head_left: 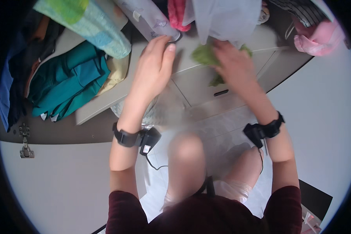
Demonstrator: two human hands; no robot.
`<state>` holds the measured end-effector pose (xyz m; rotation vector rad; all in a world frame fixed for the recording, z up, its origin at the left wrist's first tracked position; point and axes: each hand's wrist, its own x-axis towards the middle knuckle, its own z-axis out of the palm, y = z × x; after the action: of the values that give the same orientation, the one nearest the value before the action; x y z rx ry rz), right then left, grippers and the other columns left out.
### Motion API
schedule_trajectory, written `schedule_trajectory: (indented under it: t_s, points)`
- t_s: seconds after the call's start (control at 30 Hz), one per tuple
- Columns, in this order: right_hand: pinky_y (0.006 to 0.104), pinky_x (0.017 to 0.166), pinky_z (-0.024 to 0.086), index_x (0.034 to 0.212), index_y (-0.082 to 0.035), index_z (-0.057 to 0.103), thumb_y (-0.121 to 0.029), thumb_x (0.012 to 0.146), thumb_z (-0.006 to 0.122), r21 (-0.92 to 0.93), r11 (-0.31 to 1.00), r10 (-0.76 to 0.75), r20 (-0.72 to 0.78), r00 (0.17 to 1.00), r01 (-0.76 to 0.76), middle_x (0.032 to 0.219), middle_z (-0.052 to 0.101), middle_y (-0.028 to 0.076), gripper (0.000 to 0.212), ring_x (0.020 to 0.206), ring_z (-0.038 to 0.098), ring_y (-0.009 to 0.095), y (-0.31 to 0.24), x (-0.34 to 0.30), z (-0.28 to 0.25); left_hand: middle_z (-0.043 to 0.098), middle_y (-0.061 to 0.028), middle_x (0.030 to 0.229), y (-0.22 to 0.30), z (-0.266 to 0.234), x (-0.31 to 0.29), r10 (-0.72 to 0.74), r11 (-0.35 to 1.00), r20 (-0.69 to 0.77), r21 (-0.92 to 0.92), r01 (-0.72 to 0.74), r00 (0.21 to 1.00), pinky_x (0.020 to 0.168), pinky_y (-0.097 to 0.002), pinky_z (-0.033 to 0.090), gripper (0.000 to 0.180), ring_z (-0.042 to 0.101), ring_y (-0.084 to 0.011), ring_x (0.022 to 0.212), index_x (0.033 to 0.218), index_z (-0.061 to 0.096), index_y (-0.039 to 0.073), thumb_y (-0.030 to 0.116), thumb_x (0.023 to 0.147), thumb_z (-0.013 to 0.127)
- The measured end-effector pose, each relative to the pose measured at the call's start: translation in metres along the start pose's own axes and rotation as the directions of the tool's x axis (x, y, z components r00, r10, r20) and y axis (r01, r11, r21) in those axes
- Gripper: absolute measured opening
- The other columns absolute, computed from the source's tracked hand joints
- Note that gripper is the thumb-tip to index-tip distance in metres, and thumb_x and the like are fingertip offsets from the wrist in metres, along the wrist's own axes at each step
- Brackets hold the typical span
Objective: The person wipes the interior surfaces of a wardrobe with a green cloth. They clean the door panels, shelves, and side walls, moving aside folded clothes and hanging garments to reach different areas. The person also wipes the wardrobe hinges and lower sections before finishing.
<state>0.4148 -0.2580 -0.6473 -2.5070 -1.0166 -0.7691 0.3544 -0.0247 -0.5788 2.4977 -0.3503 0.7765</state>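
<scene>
My right hand [236,64], a little smeared by motion, presses over a crumpled green cloth [204,55] on the front part of the cabinet shelf [185,54]. One end of the cloth hangs over the shelf's front edge, above a drawer. Further left, my left hand [154,64] lies with its fingers stretched out and its thumb apart. Its fingertips are by the hem of a hanging lilac patterned garment [154,19]; whether they touch it I cannot tell. Nothing shows in that hand.
Sheer white fabric [224,19] hangs just above my right hand. Teal clothes [74,80] and a green-blue garment [93,29] hang at the left, pink cloth [318,39] at the far right. Cabinet doors [62,183] stand open on both sides. A drawer handle [221,93] sits below the shelf.
</scene>
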Motion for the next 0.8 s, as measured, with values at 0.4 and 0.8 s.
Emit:
schedule_trajectory:
  t_s: [0.4, 0.8]
  points:
    - [0.0451, 0.106, 0.037, 0.136, -0.003, 0.046, -0.023, 0.095, 0.059, 0.051, 0.966, 0.258, -0.235, 0.937, -0.253, 0.142, 0.046, 0.017, 0.048, 0.132, 0.042, 0.035, 0.154, -0.046, 0.000, 0.063, -0.0118, 0.118, -0.050, 0.078, 0.108, 0.394, 0.919, 0.227, -0.107, -0.379, 0.891, 0.098, -0.0419, 0.047, 0.029, 0.059, -0.0276, 0.109, 0.119, 0.062, 0.005, 0.021, 0.094, 0.061]
    - [0.0462, 0.121, 0.012, 0.149, 0.013, 0.008, -0.006, 0.089, 0.057, 0.827, 0.460, 0.819, -0.255, 0.514, -0.324, 0.159, 0.009, 0.031, 0.081, 0.148, 0.013, 0.042, -0.064, -0.014, 0.137, 0.048, -0.0240, 0.142, -0.011, 0.018, 0.017, -0.101, 0.993, 0.345, 0.089, 0.075, 0.933, 0.111, -0.0373, 0.031, 0.049, 0.044, -0.0343, 0.135, 0.141, 0.042, -0.004, 0.026, 0.102, 0.047]
